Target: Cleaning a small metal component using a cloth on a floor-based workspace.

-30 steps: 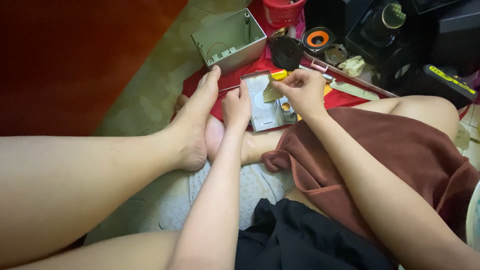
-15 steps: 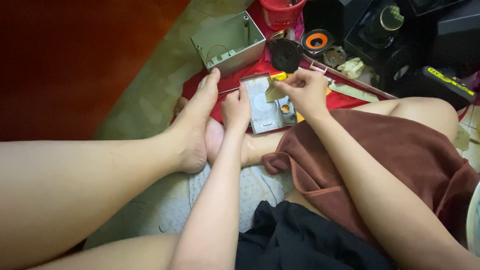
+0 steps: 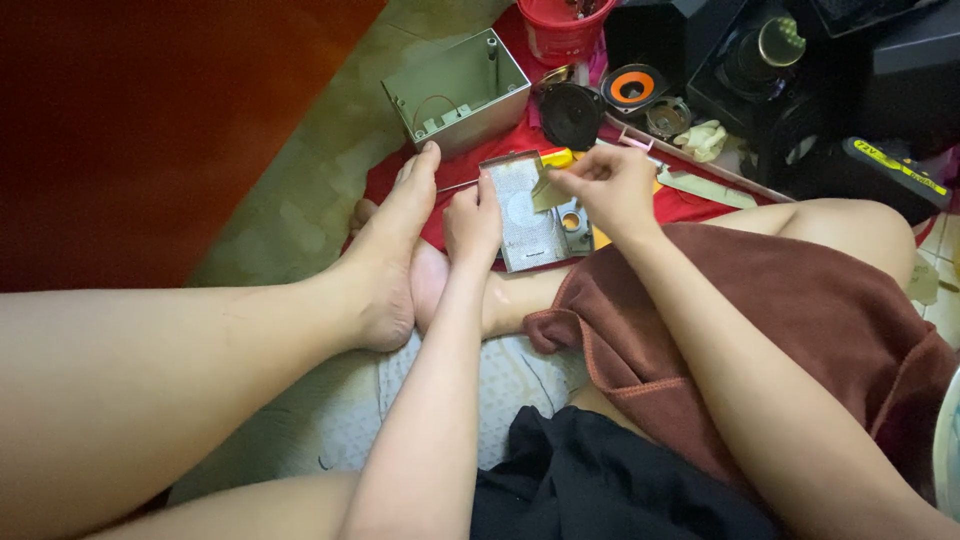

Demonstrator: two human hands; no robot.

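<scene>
Left hand [image 3: 472,222] grips the left edge of a flat grey panel [image 3: 525,215], steadying it on the red cloth [image 3: 480,140] just past the feet. Right hand [image 3: 608,185] pinches a small yellowish scrap [image 3: 546,192] over the panel's upper right; fingers clenched on it, the exact grip hidden by the knuckles. A yellow piece [image 3: 556,157] pokes out above that hand, possibly a tool handle, hard to make out. Panel's right side is partly covered by the right hand; a small round part [image 3: 570,220] shows there. Thin metal rod [image 3: 457,186] runs left from the panel behind the big toe. Open grey metal box [image 3: 458,92] sits beyond, apart. Black speaker cone [image 3: 570,112] and orange-ringed speaker [image 3: 633,87] beside it. Red bucket [image 3: 560,30] cut off at the top edge.
</scene>
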